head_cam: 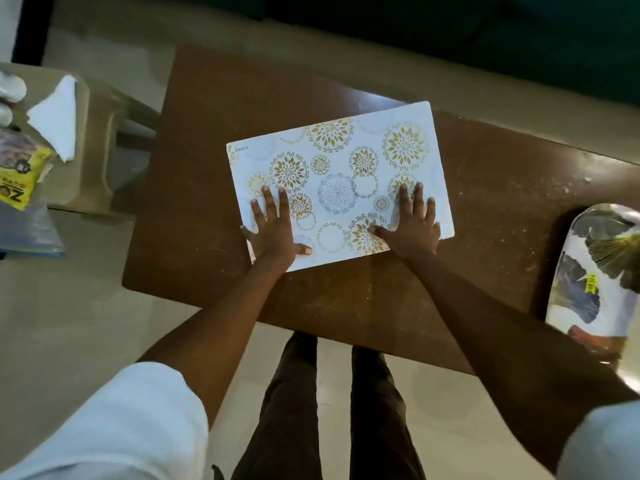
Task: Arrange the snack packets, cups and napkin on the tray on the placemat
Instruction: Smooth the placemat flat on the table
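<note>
White sleeves lead to my left hand and right hand, apart, fingers spread, pressing the floral placemat flat, apparently squaring it on the wooden table.

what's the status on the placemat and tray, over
Both hands, left and right, flat and open on placemat. Tray still at table's right edge, empty. Napkin and snack packet off on side stool.

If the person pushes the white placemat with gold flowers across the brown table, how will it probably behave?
The placemat lies thin and flat on the table, so it is probably light and slides easily. Both hands, left hand and right hand, press flat on it, perhaps against shifting. Lifted by one edge, it would likely bend somewhat.
</note>
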Tool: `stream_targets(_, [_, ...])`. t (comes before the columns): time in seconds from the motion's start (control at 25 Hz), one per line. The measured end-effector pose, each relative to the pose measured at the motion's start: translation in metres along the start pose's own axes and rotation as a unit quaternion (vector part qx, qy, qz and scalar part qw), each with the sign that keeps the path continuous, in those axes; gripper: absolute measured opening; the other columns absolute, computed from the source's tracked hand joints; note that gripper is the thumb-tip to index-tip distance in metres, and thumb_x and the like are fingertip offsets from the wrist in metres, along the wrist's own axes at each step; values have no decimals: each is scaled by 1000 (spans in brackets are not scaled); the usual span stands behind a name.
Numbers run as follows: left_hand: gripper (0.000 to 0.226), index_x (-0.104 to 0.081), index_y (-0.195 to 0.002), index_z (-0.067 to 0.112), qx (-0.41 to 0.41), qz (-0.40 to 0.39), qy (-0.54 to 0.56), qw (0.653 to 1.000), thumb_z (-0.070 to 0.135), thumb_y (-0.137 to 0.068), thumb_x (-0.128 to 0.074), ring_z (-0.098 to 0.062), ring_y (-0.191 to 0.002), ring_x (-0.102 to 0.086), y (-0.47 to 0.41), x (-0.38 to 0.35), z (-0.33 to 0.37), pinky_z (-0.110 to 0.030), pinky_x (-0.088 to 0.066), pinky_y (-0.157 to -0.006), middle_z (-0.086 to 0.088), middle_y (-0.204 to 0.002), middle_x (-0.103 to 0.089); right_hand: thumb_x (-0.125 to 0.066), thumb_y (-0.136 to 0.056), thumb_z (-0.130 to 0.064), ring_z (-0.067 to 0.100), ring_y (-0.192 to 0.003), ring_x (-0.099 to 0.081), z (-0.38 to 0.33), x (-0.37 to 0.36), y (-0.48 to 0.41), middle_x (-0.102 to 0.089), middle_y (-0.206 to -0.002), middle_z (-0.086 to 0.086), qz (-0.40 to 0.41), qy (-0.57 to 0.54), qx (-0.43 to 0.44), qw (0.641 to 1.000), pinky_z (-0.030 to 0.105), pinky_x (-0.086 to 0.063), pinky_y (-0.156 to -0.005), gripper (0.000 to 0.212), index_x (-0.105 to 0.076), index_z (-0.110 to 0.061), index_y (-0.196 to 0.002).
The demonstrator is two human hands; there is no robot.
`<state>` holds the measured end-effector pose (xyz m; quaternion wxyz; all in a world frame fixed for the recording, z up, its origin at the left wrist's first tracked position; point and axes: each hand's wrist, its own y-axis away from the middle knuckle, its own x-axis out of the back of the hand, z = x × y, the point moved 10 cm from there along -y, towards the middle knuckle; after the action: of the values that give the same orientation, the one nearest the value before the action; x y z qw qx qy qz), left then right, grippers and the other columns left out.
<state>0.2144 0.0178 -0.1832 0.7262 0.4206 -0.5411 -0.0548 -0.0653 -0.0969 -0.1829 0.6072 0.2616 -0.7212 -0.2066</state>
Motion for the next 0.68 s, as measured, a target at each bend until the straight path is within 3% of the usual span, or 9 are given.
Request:
stream_targets(0.16, [151,19,-163,26,-95,-3,-84,992,63,-64,-88,-40,-160,15,-16,15,29,-73,-20,-121,-7,-171,28,-62,-78,-82,35,-161,11,30,-32,46,24,-172,-7,1,-103,-106,989,74,-19,-119,122,11,-37,-164])
stream_targets(0.32, [152,19,-163,25,-136,-7,-138,981,64,-63,-88,-40,-160,14,-19,18,52,-74,-22,-119,-6,-171,27,-67,-79,-78,35,-161,12,45,-52,72,27,-171,-7,-5,-145,-158,977,72,-18,-119,124,13,-37,-164])
stream_targets(0.52, [145,18,-163,28,-142,-10,-130,981,64,-68,-86,-39,-160,14,-5,0,70,-74,-19,-120,-1,-171,28,-75,-79,-68,34,-162,2,57,-32,64,14,-174,-2,32,-124,-150,980,72,-16,-122,121,-1,-32,-166])
stream_targets(0.68, [142,12,-165,29,-125,19,-117,985,65,-67,-84,-40,-161,11,-18,22,63,-75,-21,-118,-1,-173,22,-83,-73,-63,36,-161,9,61,-12,42,19,-174,-2,15,-97,-98,990,76,-16,-118,129,3,-35,-166])
